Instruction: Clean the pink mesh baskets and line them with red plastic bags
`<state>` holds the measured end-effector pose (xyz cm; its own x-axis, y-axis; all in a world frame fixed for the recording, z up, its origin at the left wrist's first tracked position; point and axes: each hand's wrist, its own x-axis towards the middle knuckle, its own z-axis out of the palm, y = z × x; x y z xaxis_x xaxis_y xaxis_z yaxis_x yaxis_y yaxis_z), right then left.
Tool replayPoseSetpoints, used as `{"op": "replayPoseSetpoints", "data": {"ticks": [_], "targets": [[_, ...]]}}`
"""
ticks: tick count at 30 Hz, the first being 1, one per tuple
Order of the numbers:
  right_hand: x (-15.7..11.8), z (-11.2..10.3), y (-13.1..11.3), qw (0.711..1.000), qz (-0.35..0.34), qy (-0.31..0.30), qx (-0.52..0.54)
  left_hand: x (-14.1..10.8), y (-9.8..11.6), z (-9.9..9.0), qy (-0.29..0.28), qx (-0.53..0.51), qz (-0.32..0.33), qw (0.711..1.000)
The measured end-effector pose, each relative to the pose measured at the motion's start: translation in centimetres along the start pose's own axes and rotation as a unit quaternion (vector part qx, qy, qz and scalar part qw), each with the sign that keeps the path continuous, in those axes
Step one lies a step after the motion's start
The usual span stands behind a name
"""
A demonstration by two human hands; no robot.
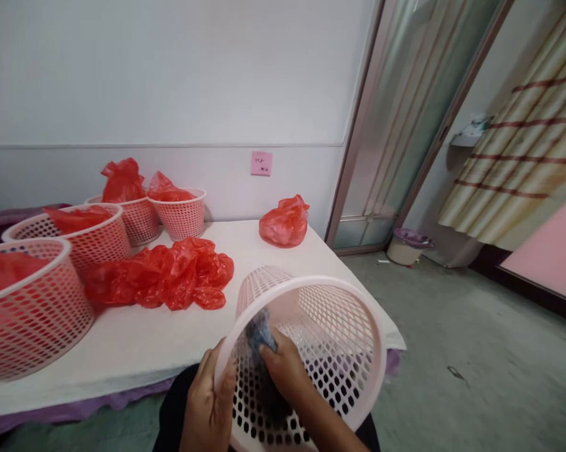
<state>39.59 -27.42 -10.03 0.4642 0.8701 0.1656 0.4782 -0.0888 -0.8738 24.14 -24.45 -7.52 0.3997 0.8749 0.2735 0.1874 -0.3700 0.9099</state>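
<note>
A pink perforated plastic basket (339, 314) is tilted on its side over my lap, its mouth facing me. My left hand (208, 402) grips its near rim from outside. My right hand (285, 370) reaches inside the basket and presses a dark grey-blue cloth (260, 334) against the inner wall. My right forearm runs out over the lower rim.
A white-covered table (169, 339) holds several pink baskets (26, 307) lined with red plastic bags. A loose heap of red bags (169, 273) lies mid-table, and a balled red bag (285, 223) sits at the far corner. A small bin (408, 246) stands by the sliding door.
</note>
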Motion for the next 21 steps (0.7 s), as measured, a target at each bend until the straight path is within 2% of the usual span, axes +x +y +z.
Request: {"op": "replayPoseSetpoints", "data": {"ticks": [2,4,6,8,11,14,17,21], "targets": [[0.5,1.4,-1.7,0.991,0.009,0.051,0.122,-0.1,0.0,0.3,0.004,0.005,0.000,1.000],[1.0,2.8,-3.1,0.980,-0.014,0.094,0.177,-0.1,0.0,0.3,0.001,0.016,0.003,1.000],[1.7,3.9,-3.4,0.991,-0.058,0.081,0.089,-0.1,0.0,0.1,0.002,0.020,0.002,1.000],[2.5,4.4,-2.6,0.993,-0.083,0.018,-0.083,0.1,-0.2,-0.3,0.008,0.029,0.004,1.000],[3.8,4.2,-0.1,0.959,-0.081,-0.078,-0.260,0.1,-0.9,-0.9,0.008,0.055,0.034,0.998],[5.1,3.2,2.4,0.940,-0.075,-0.118,-0.311,-0.1,-1.7,-1.2,0.009,0.094,0.059,0.994],[6.3,1.8,4.2,0.923,-0.042,-0.123,-0.362,-0.3,-2.3,-1.4,0.007,0.124,0.062,0.990],[6.9,0.7,4.7,0.919,0.007,-0.105,-0.380,-0.2,-2.5,-1.6,0.012,0.126,0.081,0.989]]}}
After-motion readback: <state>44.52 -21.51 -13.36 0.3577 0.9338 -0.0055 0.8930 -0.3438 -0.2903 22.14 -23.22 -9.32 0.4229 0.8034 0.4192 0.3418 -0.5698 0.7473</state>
